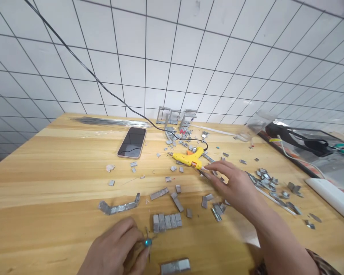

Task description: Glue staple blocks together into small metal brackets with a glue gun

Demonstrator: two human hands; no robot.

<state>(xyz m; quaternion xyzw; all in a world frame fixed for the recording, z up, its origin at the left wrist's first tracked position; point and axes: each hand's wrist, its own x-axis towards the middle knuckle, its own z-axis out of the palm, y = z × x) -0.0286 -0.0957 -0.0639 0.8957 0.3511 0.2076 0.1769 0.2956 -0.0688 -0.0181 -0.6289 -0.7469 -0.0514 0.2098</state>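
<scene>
My left hand (119, 248) is at the front of the table, its fingers pinched round a small piece with a shiny teal stone (148, 242) and thin wire ends. My right hand (232, 181) reaches forward to the back end of a yellow glue gun (186, 157), which lies on its side. A thin dark tool (203, 173) shows at its fingertips; its exact kind is unclear. Between the hands lie a row of grey metal-looking blocks (167, 222) and a short joined strip (175, 266). A bent grey strip (120, 207) rests beyond my left hand.
A phone (132, 142) lies left of the glue gun, with a bundle of thin rods (111, 122) behind it. Small grey frames (176, 116) stand by the tiled wall. Loose grey pieces (265, 179) are scattered at right. A black cable (103, 84) hangs across to the gun.
</scene>
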